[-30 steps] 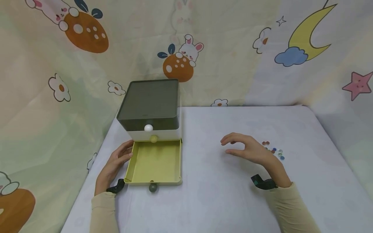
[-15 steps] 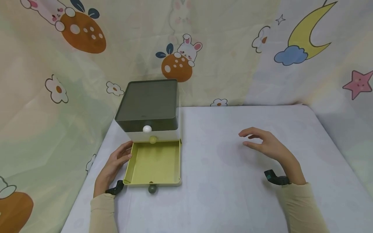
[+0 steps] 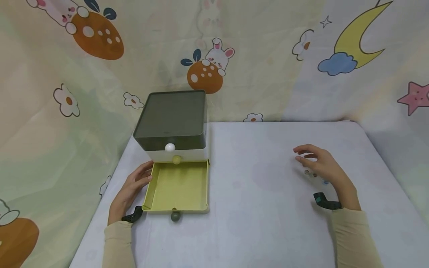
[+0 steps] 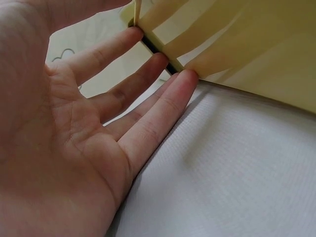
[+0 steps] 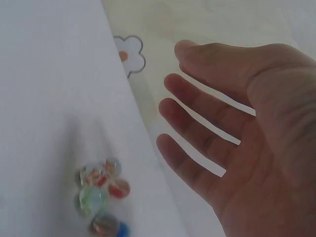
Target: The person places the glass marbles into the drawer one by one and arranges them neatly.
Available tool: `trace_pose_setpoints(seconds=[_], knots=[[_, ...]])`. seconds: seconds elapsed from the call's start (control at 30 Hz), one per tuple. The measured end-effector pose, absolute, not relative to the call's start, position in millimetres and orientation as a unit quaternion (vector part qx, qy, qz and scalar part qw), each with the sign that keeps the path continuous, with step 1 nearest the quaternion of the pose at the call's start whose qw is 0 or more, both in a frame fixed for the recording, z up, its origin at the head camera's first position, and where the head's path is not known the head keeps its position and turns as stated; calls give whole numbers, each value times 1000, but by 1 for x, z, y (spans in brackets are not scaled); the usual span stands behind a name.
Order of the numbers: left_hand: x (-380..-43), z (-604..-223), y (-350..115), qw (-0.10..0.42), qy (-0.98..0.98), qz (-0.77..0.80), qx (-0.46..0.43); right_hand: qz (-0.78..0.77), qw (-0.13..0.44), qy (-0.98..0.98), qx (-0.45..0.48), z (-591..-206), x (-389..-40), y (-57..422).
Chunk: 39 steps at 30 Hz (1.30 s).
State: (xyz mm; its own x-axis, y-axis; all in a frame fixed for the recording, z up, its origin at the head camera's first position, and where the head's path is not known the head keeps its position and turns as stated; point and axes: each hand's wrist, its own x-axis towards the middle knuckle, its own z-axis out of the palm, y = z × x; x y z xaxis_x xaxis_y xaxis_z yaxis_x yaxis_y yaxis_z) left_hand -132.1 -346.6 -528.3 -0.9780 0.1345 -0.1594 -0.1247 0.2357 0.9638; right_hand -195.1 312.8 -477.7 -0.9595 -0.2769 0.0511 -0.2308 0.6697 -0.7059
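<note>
A pale yellow drawer stands pulled out of a small desktop cabinet with a dark green top, with nothing inside it. My left hand is at the drawer's left side; in the left wrist view its nearly straight fingertips touch the yellow wall. Over the right part of the table, my right hand hovers with fingers spread and nothing in them. Several glass marbles, some clear with red swirls, one greenish and one blue, lie on the cloth below it, partly hidden by the hand in the head view.
A white cloth covers the table. Round knobs, one white and one yellow, stick out from the cabinet front, and a dark green knob from the open drawer. A printed curtain hangs behind and at the sides.
My right hand has moved right and slightly farther away, coming over the marbles, fingers still apart. My left hand and the drawer stay where they were.
</note>
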Motion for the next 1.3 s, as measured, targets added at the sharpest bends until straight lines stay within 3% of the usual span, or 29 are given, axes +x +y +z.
trace_pose_setpoints(seconds=[0.43, 1.3], knots=[[-133, -529, -347, 106, 775, 623, 3, -365, 84, 925, -57, -492, -197, 339], [-132, -528, -345, 108, 785, 610, -4, -268, 76, 957, -86, -509, -203, 353]])
